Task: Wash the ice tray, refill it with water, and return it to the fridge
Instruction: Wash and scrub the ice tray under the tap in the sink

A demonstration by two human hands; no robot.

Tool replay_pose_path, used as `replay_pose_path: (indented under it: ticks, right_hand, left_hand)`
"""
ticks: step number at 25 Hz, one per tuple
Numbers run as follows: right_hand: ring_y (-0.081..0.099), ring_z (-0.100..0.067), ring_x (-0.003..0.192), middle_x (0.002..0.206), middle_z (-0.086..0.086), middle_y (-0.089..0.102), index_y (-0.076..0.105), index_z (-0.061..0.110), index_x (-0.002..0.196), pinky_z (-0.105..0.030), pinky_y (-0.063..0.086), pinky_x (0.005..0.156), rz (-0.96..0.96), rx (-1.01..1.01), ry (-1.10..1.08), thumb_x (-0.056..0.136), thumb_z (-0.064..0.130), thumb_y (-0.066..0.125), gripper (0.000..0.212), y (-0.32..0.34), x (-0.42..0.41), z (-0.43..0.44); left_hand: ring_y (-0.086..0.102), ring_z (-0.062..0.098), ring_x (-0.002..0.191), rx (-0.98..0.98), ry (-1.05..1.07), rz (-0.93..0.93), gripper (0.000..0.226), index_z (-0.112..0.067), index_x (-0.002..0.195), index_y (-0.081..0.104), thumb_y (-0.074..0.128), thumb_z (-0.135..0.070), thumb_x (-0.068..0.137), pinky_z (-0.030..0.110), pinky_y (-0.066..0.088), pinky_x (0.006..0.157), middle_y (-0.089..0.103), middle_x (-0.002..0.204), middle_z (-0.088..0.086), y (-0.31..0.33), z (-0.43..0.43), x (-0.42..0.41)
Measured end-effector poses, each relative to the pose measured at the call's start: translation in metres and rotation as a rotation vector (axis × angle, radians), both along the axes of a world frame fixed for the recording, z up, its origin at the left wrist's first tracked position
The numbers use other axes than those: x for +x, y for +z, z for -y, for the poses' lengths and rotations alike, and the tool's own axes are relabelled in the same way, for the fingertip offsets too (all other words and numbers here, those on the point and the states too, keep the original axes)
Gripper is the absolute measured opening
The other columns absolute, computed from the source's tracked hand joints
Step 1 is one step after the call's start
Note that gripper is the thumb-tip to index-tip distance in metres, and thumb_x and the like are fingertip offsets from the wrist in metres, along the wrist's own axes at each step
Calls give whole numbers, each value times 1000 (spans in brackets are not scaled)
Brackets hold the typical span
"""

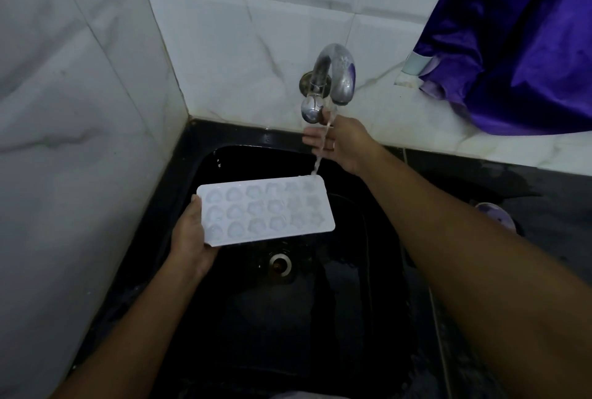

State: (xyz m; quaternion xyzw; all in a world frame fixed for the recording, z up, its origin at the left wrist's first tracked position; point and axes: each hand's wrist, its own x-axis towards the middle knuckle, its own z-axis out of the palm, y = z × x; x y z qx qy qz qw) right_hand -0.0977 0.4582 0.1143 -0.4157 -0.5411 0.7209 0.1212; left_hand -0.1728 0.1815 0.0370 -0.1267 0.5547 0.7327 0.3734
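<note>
You're rinsing the ice tray (266, 211), mid-frame over the sink (224, 318), your left hand (189, 238) clamping its left end. Your right hand (339, 142), fingers apart, is touching the tap (336, 78); next, sweep water (318, 161) across every pocket.

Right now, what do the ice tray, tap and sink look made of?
Ice tray: probably white plastic or silicone, matte, slightly translucent; moulded cavities. Tap: likely chromed metal, glossy; mirror-like highlights. Sink: black with a wet sheen; stone composite or enamel, cannot tell which.
</note>
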Motion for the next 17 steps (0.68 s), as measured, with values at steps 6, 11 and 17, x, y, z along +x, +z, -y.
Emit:
replay_pose_path:
  ticks: [6,11,17]
  right_hand:
    - [73,-22,94,110,-7,73,61,22,116,-35,58,78,190,370,25,103,30,63,16,-33,91,51]
    - [68,-4,94,114,5,65,56,31,126,-24,59,78,176,628,234,101,32,66,27,-41,128,81]
    - [50,-26,135,161,-2,31,51,32,142,-41,50,104,413,1049,499,103,60,46,49,-38,134,91]
  left_hand:
    - [75,31,103,0,-10,-10,51,-12,123,70,35,-47,113,46,58,80,79,115,12,-1,10,9]
    - [80,25,92,21,-4,-21,51,-14,117,72,35,-49,112,40,62,71,81,109,8,-1,16,18]
    - [80,22,87,5,15,-44,48,-16,116,71,35,-48,113,41,59,71,83,100,3,6,21,35]
